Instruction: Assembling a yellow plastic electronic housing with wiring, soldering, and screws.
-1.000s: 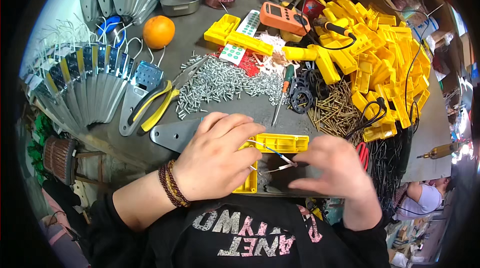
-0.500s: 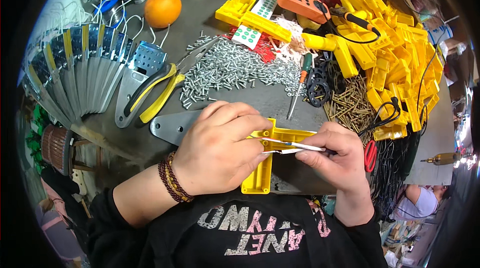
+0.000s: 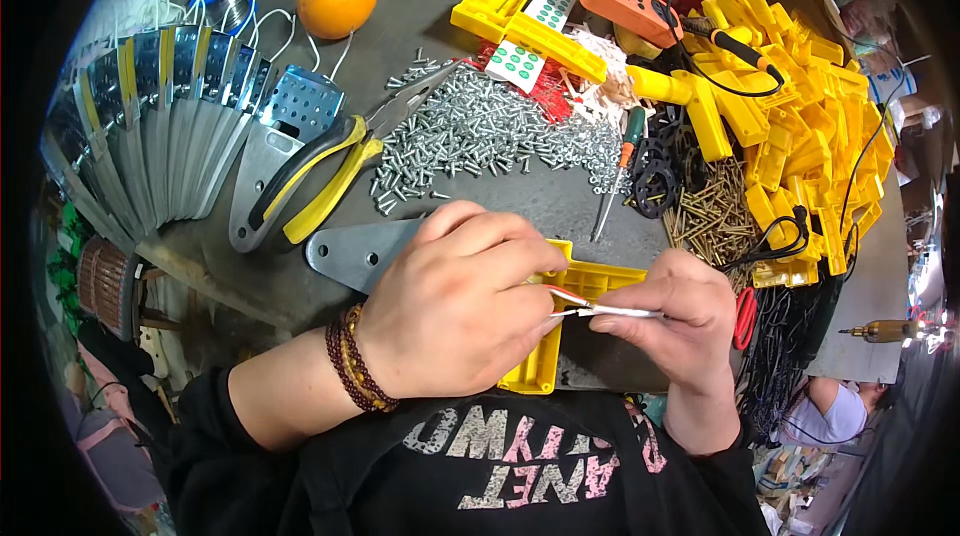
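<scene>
Curling over a yellow bracket [image 3: 585, 281], both hands [image 3: 460, 306] pinch white wire [image 3: 610, 310].

Single head view, fisheye, looked steeply down from above onto grey workbench [image 3: 520, 201]. Camera sat close: bench filled most of frame, edges bent toward dark rim. Screw pile [image 3: 490, 131] lay just above frame centre. Wearer's left hand [image 3: 455, 306] and right hand [image 3: 670, 321] came in below pile, near lower edge. No second view.
</scene>
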`<state>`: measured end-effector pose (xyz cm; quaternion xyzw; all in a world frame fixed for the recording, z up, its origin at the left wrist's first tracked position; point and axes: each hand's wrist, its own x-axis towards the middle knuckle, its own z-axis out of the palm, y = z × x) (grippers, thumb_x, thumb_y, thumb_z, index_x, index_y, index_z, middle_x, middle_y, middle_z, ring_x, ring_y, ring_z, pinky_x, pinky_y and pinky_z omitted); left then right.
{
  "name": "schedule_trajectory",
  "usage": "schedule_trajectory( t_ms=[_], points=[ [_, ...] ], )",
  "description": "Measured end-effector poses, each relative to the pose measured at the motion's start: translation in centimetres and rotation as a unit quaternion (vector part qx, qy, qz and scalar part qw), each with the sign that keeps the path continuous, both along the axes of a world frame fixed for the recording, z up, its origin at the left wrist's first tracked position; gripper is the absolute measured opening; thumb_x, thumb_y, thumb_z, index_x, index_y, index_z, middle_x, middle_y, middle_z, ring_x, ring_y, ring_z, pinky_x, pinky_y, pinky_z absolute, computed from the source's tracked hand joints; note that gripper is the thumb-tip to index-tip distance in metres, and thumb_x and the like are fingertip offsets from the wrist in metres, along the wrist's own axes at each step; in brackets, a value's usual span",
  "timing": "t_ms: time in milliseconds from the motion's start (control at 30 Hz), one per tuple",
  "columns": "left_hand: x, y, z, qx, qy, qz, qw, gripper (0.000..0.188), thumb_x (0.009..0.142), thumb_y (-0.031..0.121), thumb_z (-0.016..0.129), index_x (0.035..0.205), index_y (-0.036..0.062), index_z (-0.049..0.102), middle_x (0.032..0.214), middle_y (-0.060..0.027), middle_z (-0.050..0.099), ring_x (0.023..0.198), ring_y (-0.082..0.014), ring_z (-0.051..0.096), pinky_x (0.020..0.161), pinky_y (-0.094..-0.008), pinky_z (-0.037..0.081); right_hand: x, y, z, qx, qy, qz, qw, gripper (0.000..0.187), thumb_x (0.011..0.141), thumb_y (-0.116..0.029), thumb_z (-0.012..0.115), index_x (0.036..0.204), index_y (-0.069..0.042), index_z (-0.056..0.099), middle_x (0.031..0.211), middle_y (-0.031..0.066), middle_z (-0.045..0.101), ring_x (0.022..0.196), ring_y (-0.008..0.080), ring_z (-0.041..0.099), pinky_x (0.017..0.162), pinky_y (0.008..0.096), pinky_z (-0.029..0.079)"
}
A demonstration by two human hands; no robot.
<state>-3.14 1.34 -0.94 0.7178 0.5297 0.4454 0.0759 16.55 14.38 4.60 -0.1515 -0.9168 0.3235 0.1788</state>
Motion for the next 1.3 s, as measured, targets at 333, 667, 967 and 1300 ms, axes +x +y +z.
schedule_trajectory(
  t_ms=[333, 667, 967, 1300],
  points=[
    [0.0, -0.1, 0.0, 0.015, -0.035, -0.001, 0.999, 0.015, 0.076, 0.014, 0.072, 0.087, 0.0069, 0.064, 0.100, -0.0083, 0.066, 0.096, -0.0292, 0.062, 0.086, -0.0431, 0.044, 0.4, 0.1, 0.2, -0.010, -0.023, -0.008, 1.000, 0.025, 0.069, -0.008, 0.084, 0.092, -0.006, 0.074, 0.067, 0.0036, 0.059, 0.058, 0.0148, 0.054, 0.051, 0.0278, 0.041],
    [1.6, -0.4, 2.4, -0.031, 0.060, 0.159, 0.985, 0.024, 0.069, 0.003, 0.064, 0.093, 0.0051, 0.059, 0.095, -0.0076, 0.061, 0.094, -0.0301, 0.059, 0.082, -0.0410, 0.045, 0.8, -0.3, -0.5, -0.027, -0.014, -0.020, 0.999, 0.024, 0.074, -0.015, 0.083, 0.095, -0.006, 0.075, 0.063, 0.0027, 0.056, 0.055, 0.0151, 0.052, 0.050, 0.0299, 0.038],
    [1.2, -1.0, 7.7, -0.142, 0.305, 0.124, 0.933, 0.007, 0.069, 0.012, 0.060, 0.071, 0.0097, 0.053, 0.073, -0.0045, 0.048, 0.071, -0.0220, 0.054, 0.061, -0.0348, 0.045, -7.1, 11.5, -0.5, 0.161, -0.335, -0.253, 0.893, 0.050, 0.079, -0.052, 0.068, 0.075, -0.003, 0.072, 0.076, 0.0187, 0.069, 0.077, 0.0351, 0.067, 0.072, 0.0443, 0.053],
    [1.5, 2.0, 5.8, -0.098, 0.289, 0.059, 0.951, 0.011, 0.075, 0.010, 0.060, 0.085, 0.0055, 0.059, 0.085, -0.0079, 0.056, 0.083, -0.0254, 0.057, 0.072, -0.0369, 0.046, -3.0, 11.6, -0.3, -0.246, 0.032, -0.190, 0.950, 0.031, 0.085, -0.032, 0.072, 0.082, -0.001, 0.068, 0.063, 0.0023, 0.062, 0.051, 0.0058, 0.053, 0.047, 0.0201, 0.041]
  ],
)
